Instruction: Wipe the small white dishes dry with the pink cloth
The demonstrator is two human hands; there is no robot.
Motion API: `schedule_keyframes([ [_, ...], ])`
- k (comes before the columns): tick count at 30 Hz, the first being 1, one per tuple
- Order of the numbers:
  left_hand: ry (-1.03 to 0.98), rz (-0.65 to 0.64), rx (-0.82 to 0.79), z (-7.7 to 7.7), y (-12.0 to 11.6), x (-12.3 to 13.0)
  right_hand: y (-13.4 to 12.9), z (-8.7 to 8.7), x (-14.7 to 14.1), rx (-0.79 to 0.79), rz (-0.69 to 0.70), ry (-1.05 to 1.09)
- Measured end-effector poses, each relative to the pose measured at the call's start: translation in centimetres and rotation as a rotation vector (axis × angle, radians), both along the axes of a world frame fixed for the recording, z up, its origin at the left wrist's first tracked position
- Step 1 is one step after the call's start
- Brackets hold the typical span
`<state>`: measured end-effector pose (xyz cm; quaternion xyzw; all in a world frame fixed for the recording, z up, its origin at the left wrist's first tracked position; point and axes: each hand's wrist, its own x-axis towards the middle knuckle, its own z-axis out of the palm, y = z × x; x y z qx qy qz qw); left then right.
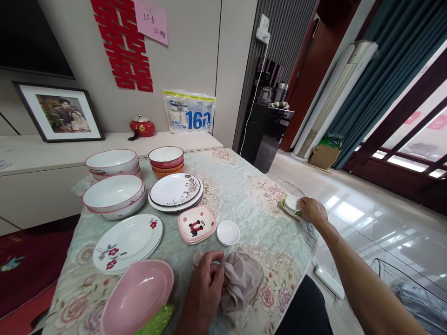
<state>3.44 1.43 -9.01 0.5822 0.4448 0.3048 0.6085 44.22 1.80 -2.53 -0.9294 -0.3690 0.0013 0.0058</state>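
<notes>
My left hand (206,288) is closed on a crumpled greyish-pink cloth (242,284) at the table's front. Out at the right edge of the table, my right hand (313,210) has its fingers on the rim of a small white dish (292,203), which sits on a green-edged dish (288,211). A small white bowl (228,232) stands just beyond the cloth, beside a pink square cat dish (197,224). Left of my left hand lies a pink strawberry-shaped bowl (139,293) with green leaves.
Flowered white plates (131,242), a stack of patterned plates (176,190), large white bowls (113,193) and red and orange bowls (166,158) occupy the table's left half. Behind is a ledge (122,142) with a photo frame, red pot and plastic bag.
</notes>
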Motion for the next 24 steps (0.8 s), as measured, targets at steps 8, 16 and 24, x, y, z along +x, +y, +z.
schedule_keyframes([
  [8,0.015,0.004,0.001,0.2,-0.1,0.2,-0.3,1.5,-2.0,0.142,-0.027,-0.007],
  [16,0.015,0.026,-0.039,1.0,-0.4,0.1,1.7,2.7,-12.3,0.308,0.434,0.263],
  [24,-0.003,0.025,-0.105,1.5,-0.3,0.0,4.0,-1.7,-19.4,0.291,0.69,0.449],
])
